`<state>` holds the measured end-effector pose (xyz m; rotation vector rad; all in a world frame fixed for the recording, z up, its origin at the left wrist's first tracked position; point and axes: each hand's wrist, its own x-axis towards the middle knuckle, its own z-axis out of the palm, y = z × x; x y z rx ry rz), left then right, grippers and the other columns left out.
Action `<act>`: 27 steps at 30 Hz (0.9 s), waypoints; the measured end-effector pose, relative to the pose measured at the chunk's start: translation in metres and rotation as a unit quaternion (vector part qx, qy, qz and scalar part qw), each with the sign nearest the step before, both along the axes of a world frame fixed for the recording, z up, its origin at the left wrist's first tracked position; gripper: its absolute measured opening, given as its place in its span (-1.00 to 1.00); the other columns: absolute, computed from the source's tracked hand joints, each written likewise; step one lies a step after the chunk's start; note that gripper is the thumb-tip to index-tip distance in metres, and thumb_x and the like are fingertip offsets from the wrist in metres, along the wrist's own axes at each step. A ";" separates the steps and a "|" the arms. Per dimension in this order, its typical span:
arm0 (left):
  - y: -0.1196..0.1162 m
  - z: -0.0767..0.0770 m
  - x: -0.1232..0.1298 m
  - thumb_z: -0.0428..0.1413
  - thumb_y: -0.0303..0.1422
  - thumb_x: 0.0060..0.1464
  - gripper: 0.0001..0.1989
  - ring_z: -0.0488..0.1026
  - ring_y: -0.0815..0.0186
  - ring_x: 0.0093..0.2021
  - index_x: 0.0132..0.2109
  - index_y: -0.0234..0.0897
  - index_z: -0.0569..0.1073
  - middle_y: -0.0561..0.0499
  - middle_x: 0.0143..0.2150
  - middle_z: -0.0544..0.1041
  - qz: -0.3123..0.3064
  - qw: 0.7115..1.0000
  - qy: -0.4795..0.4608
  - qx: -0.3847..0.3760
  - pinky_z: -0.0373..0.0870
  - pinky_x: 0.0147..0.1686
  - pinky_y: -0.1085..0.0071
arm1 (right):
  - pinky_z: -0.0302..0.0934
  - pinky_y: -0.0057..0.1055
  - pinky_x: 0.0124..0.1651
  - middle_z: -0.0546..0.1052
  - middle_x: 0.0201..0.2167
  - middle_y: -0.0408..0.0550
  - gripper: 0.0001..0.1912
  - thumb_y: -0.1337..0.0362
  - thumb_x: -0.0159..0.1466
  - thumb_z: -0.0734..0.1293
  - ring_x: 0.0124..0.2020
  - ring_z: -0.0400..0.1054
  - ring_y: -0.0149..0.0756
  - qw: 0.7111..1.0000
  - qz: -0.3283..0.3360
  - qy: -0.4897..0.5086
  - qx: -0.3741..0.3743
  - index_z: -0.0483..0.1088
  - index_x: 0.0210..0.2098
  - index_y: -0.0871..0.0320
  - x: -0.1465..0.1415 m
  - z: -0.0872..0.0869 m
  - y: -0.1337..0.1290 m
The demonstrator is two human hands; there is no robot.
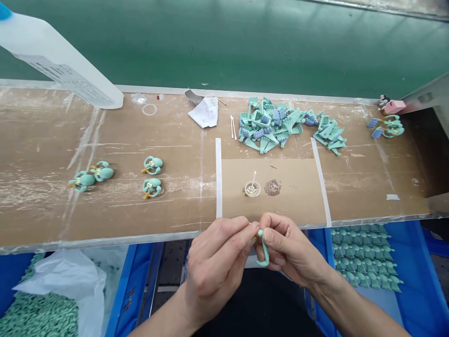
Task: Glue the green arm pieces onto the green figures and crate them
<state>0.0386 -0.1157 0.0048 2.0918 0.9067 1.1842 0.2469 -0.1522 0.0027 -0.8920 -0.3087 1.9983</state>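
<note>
At the table's front edge, my left hand and my right hand meet around a small teal toy figure part with a curved limb hanging down. A bit of orange shows at its top, by my left fingertips. My right thumb and fingers pinch it from the other side. Much of the part is hidden by my fingers. Just beyond my hands sit a small round dish with a cotton swab standing in it and a dark stain on the cardboard.
A pile of teal and blue toy parts lies at the back. Teal toy figures are on the left, more at far right. A white bottle leans in at upper left. Blue bins with teal parts stand below the table.
</note>
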 end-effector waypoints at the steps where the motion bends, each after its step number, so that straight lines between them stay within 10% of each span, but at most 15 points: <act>1: 0.001 -0.001 -0.001 0.33 -0.75 0.42 -0.61 0.72 0.31 -0.07 0.25 -0.33 0.72 -0.10 0.05 0.77 -0.003 1.000 -0.005 -0.012 0.67 0.01 0.42 | 0.06 -0.55 -0.50 0.70 -0.41 -0.10 -0.52 -0.01 0.49 0.73 -0.60 0.04 -0.59 1.000 -0.004 -0.008 0.003 0.51 -0.28 0.13 0.000 -0.001 -0.001; 10: 0.004 -0.003 0.002 0.42 -0.36 0.44 -0.96 0.66 0.20 -0.05 -0.01 -0.14 0.79 -0.06 -0.03 0.69 0.023 0.940 -0.159 -0.301 0.59 -0.02 0.34 | 0.34 -0.43 -0.25 0.55 -0.51 -0.23 -0.66 -0.03 0.60 0.63 -0.45 0.43 -0.40 0.966 0.033 -0.249 0.058 0.65 -0.09 0.11 -0.004 0.023 -0.016; 19: 0.004 -0.008 0.015 0.45 -0.04 0.29 -0.62 0.48 0.29 -0.32 -0.12 -0.31 0.72 -0.04 -0.19 0.54 -0.070 0.625 -0.465 -0.624 0.45 -0.28 0.38 | 0.53 -0.34 -0.11 0.69 -0.05 -0.10 -0.92 0.23 0.68 0.51 -0.17 0.63 -0.28 0.860 -0.048 -0.441 0.252 0.70 0.10 -0.09 -0.006 0.030 -0.011; 27: -0.002 -0.006 0.015 0.51 -0.05 0.23 -0.62 0.46 0.27 -0.27 -0.13 -0.30 0.74 -0.02 -0.17 0.50 -0.070 0.560 -0.496 -0.660 0.47 -0.28 0.39 | 0.55 -0.32 -0.05 0.64 -0.03 -0.14 -0.74 0.44 0.60 0.50 -0.19 0.59 -0.33 0.809 -0.046 -0.487 0.326 0.65 0.13 -0.08 -0.015 0.031 -0.007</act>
